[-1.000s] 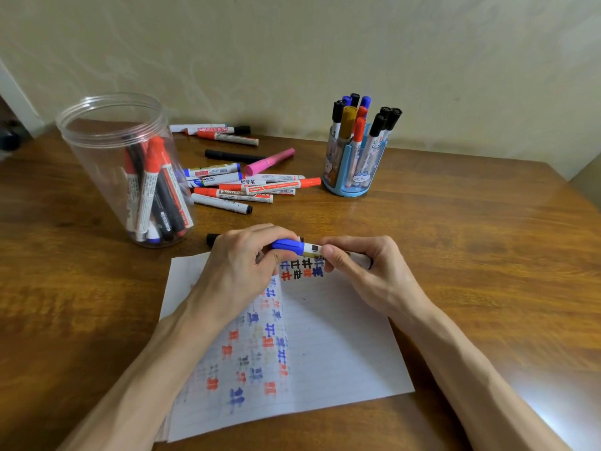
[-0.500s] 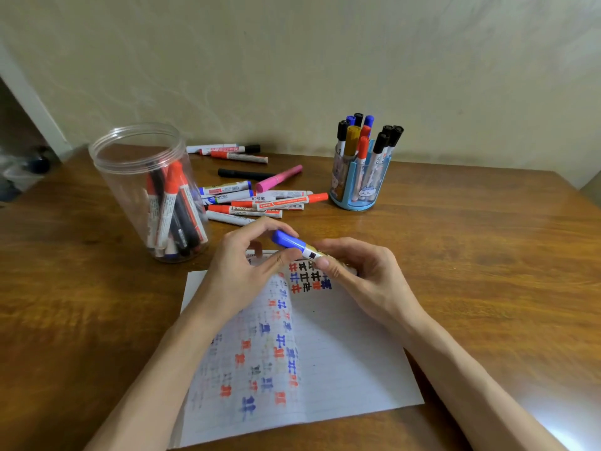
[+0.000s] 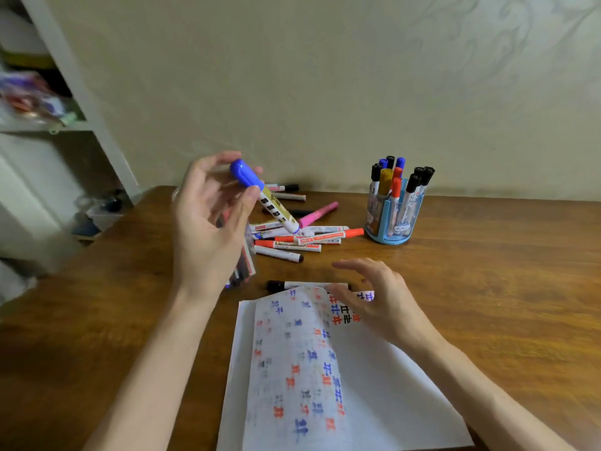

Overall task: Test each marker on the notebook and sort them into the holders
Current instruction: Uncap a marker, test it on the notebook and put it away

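Two hands, one notebook (image 3: pixel 383 395), two holders. The blue holder (image 3: pixel 388 236) stands at the back right of the table (image 3: pixel 494 288) with ten markers upright in it: five black caps, two blue, two red, one yellow. The clear jar (image 3: pixel 249 259) is mostly hidden behind the left hand (image 3: pixel 208 222), so its contents cannot be counted. About ten loose markers (image 3: pixel 302 245) lie piled between jar and holder; they overlap, so the count is not exact. One black marker (image 3: pixel 305 284) lies apart, along the notebook's top edge.

A second ago both hands held the blue marker (image 3: pixel 264 199) low over the page, left on the cap, right on the barrel. Now the left alone holds it, raised in front of the jar, thumb and fingers pinching it just below the cap. The right hand (image 3: pixel 380 302) has let go and sits over the notebook's top, fingers spread and slightly bent; whether it touches the paper cannot be told.

The blue marker is tilted, blue cap up, blue base down and to the right above the pile. Its barrel is pale with a row of dark squares.
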A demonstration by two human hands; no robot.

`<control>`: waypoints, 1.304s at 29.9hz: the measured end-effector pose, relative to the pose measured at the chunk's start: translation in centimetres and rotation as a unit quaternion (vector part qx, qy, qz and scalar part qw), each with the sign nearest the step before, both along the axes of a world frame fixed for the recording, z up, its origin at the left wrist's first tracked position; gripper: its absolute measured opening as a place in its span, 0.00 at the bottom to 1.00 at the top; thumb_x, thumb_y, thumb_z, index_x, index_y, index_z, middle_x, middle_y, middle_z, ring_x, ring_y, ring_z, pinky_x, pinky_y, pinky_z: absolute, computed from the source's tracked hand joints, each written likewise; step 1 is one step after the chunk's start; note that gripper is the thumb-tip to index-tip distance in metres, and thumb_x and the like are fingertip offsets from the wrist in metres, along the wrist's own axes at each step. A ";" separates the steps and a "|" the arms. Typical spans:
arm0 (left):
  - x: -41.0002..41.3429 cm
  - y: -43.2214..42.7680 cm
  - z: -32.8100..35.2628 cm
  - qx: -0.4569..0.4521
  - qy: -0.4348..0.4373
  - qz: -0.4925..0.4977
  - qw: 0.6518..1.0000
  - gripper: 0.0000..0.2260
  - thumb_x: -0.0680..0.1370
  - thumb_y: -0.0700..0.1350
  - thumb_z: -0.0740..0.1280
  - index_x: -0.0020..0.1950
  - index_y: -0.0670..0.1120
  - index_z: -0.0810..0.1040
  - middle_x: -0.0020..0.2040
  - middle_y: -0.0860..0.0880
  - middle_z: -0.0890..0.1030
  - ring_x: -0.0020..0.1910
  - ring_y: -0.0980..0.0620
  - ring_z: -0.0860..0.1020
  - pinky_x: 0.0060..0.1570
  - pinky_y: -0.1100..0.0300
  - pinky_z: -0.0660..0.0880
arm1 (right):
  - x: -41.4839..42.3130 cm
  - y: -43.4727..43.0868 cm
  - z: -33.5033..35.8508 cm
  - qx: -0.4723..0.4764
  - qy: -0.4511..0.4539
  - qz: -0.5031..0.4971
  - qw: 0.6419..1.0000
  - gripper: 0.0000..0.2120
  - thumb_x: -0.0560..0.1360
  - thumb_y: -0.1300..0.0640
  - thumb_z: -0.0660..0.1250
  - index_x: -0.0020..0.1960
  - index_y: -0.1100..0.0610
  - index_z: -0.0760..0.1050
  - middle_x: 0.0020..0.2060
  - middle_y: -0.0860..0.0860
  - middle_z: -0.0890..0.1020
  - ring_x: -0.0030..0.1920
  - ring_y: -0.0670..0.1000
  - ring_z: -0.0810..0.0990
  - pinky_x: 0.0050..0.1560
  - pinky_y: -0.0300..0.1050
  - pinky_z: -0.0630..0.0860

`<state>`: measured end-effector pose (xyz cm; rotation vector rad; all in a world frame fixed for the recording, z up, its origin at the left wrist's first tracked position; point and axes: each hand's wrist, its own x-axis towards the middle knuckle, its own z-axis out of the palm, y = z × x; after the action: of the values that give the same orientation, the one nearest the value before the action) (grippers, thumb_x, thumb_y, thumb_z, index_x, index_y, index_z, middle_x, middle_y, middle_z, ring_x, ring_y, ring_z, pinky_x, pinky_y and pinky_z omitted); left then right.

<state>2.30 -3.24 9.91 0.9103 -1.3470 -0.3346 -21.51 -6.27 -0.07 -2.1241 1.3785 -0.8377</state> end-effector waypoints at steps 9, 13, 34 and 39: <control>5.9 -0.3 5.2 -0.097 -0.055 0.107 0.988 0.15 0.81 0.37 0.69 0.67 0.45 0.73 0.63 0.48 0.77 0.59 0.44 0.83 0.62 0.52 0.78 | 5.0 -1.1 0.2 -0.032 0.022 0.056 0.998 0.18 0.81 0.48 0.71 0.70 0.44 0.78 0.71 0.44 0.78 0.73 0.47 0.73 0.71 0.49 0.75; 7.2 -0.9 4.9 -0.055 -0.108 0.164 0.979 0.16 0.80 0.35 0.69 0.68 0.41 0.75 0.62 0.50 0.78 0.59 0.60 0.81 0.59 0.64 0.77 | 5.0 -1.2 -0.6 -0.020 0.031 0.051 0.998 0.17 0.81 0.49 0.72 0.70 0.44 0.79 0.70 0.44 0.78 0.71 0.46 0.74 0.69 0.47 0.76; 0.6 0.3 -1.7 -0.012 -0.145 0.167 0.975 0.08 0.81 0.38 0.67 0.59 0.45 0.81 0.55 0.53 0.82 0.55 0.54 0.80 0.50 0.70 0.75 | 0.9 -2.9 -0.9 -0.006 0.095 -0.012 0.995 0.08 0.80 0.48 0.73 0.58 0.46 0.84 0.52 0.44 0.84 0.53 0.46 0.80 0.54 0.43 0.79; -4.2 -0.2 -4.5 0.102 -0.236 0.045 0.965 0.12 0.83 0.41 0.67 0.66 0.51 0.78 0.62 0.57 0.80 0.62 0.62 0.77 0.57 0.68 0.77 | -0.6 -2.3 0.4 0.028 -0.040 -0.025 0.998 0.06 0.78 0.48 0.75 0.54 0.47 0.84 0.47 0.43 0.86 0.47 0.43 0.85 0.44 0.39 0.82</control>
<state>-1.85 -3.46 5.40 1.2744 -1.7210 -0.1916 -22.10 -8.55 0.30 -1.9991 1.4029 -0.8827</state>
